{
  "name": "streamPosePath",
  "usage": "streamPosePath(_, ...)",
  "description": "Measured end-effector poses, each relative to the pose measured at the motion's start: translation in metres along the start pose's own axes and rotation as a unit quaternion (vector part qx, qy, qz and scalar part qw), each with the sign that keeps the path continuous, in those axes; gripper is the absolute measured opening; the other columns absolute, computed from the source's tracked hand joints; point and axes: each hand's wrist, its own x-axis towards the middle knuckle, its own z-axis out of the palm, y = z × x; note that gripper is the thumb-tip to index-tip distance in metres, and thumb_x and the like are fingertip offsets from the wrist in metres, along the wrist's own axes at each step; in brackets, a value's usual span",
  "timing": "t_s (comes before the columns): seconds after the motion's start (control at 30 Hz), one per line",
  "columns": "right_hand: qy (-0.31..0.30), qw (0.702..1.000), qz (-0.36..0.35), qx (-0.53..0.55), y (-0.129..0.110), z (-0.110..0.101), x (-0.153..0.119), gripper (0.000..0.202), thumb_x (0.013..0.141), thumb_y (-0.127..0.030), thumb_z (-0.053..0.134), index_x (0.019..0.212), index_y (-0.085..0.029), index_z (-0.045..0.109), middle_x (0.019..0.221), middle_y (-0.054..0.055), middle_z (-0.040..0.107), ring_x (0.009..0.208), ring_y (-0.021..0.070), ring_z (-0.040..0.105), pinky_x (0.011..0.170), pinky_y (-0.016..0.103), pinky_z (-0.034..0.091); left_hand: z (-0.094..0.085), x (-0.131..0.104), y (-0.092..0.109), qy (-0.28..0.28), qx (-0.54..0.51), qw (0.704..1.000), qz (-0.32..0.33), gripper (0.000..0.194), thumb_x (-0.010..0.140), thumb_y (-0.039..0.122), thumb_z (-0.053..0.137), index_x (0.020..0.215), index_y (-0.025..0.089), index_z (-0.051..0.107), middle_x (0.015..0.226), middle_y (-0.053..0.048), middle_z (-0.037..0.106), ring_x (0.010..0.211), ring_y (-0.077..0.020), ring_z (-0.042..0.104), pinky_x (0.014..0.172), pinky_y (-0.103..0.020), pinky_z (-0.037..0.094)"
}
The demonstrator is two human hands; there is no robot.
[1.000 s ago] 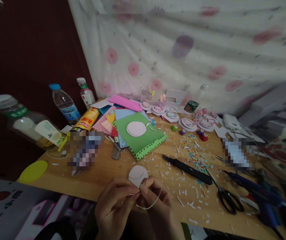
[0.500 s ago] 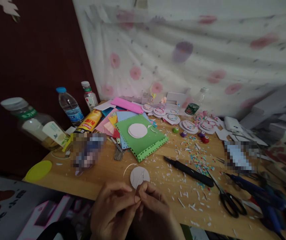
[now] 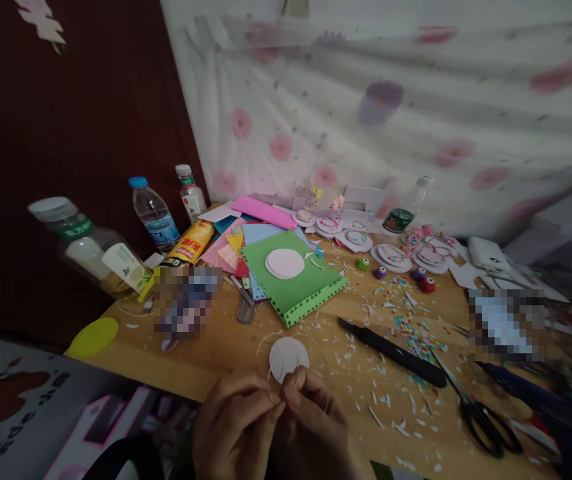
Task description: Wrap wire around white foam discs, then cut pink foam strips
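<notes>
My left hand (image 3: 236, 420) and my right hand (image 3: 319, 417) meet at the front edge of the table, fingertips pinched close together. Between them runs a thin, pale strand (image 3: 257, 360), wire or clear cord, which bends up in loose loops over the tabletop. Whatever sits right at the fingertips is too small to make out. Just beyond my fingers, a round white paper disc (image 3: 289, 357) lies on the wood, partly behind the strand and my right fingers. Farther back, more white discs (image 3: 285, 263) rest on a green patterned sheet (image 3: 311, 293).
To the right lie a black-handled craft knife (image 3: 396, 352), scissors (image 3: 489, 423), a blurred blue tool (image 3: 526, 390), scattered beads (image 3: 419, 337) and paper scraps. Bottles (image 3: 153, 213) stand at the left. Beaded rings on white discs (image 3: 391, 257) line the back.
The view has shifted, so the table sits slightly farther right. The strand's loops have spread wider around the disc, while both hands keep their pinch.
</notes>
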Motion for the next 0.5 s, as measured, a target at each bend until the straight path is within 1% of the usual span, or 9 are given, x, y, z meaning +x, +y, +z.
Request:
streamPosePath(0.03, 0.011, 1.0, -0.014, -0.006, 0.001, 0.001, -0.001, 0.029, 0.077, -0.04, 0.086, 0.074, -0.021, 0.065, 0.058, -0.004, 0.057, 0.053, 0.0101, 0.045, 0.057, 0.025, 0.033, 0.002, 0.0, -0.001, 0.003, -0.008, 1.0, -0.004, 0.017, 0.081, 0.007, 0.067, 0.089, 0.022, 0.067, 0.08, 0.0, 0.066, 0.067, -0.0134, 0.066, 0.059, -0.022, 0.059)
streamPosePath(0.1, 0.032, 0.998, -0.047, -0.021, 0.003, 0.004, -0.001, 0.028, 0.077, -0.042, 0.085, 0.075, -0.022, 0.065, 0.063, -0.003, 0.058, 0.054, 0.0112, 0.046, 0.057, 0.026, 0.035, 0.005, -0.002, -0.001, 0.014, -0.03, 0.999, -0.037, 0.015, 0.082, 0.008, 0.066, 0.086, 0.022, 0.067, 0.076, 0.001, 0.065, 0.062, -0.0133, 0.064, 0.055, -0.021, 0.057)
streamPosePath(0.2, 0.044, 0.994, -0.084, -0.061, 0.003, 0.007, -0.002, 0.027, 0.079, -0.044, 0.083, 0.075, -0.023, 0.066, 0.067, -0.002, 0.057, 0.056, 0.0132, 0.047, 0.057, 0.028, 0.038, 0.01, -0.006, 0.0, 0.04, -0.054, 0.992, -0.102, 0.012, 0.083, 0.01, 0.065, 0.082, 0.022, 0.066, 0.071, 0.001, 0.065, 0.061, -0.014, 0.063, 0.054, -0.022, 0.055)
streamPosePath(0.3, 0.062, 0.984, -0.127, -0.109, 0.001, 0.011, -0.003, 0.024, 0.08, -0.042, 0.083, 0.076, -0.024, 0.068, 0.071, -0.001, 0.058, 0.062, 0.0155, 0.049, 0.06, 0.029, 0.041, 0.014, -0.01, 0.002, 0.053, -0.08, 0.983, -0.155, 0.009, 0.085, 0.014, 0.067, 0.081, 0.023, 0.066, 0.069, 0.002, 0.065, 0.061, -0.0135, 0.061, 0.054, -0.021, 0.054)
streamPosePath(0.43, 0.096, 0.967, -0.189, -0.144, 0.005, 0.017, -0.004, 0.021, 0.083, -0.042, 0.08, 0.076, -0.024, 0.07, 0.072, -0.001, 0.058, 0.066, 0.016, 0.05, 0.064, 0.028, 0.042, 0.021, -0.014, 0.004, 0.078, -0.148, 0.957, -0.239, 0.008, 0.087, 0.023, 0.07, 0.08, 0.023, 0.068, 0.07, 0.002, 0.064, 0.062, -0.013, 0.061, 0.056, -0.02, 0.053)
streamPosePath(0.5, 0.114, 0.956, -0.217, -0.16, 0.01, 0.017, -0.003, 0.021, 0.085, -0.042, 0.079, 0.077, -0.025, 0.071, 0.073, -0.001, 0.058, 0.068, 0.0161, 0.05, 0.064, 0.028, 0.041, 0.024, -0.017, 0.004, 0.09, -0.184, 0.941, -0.269, 0.009, 0.087, 0.025, 0.071, 0.079, 0.023, 0.068, 0.068, 0.002, 0.062, 0.061, -0.0121, 0.059, 0.055, -0.018, 0.052)
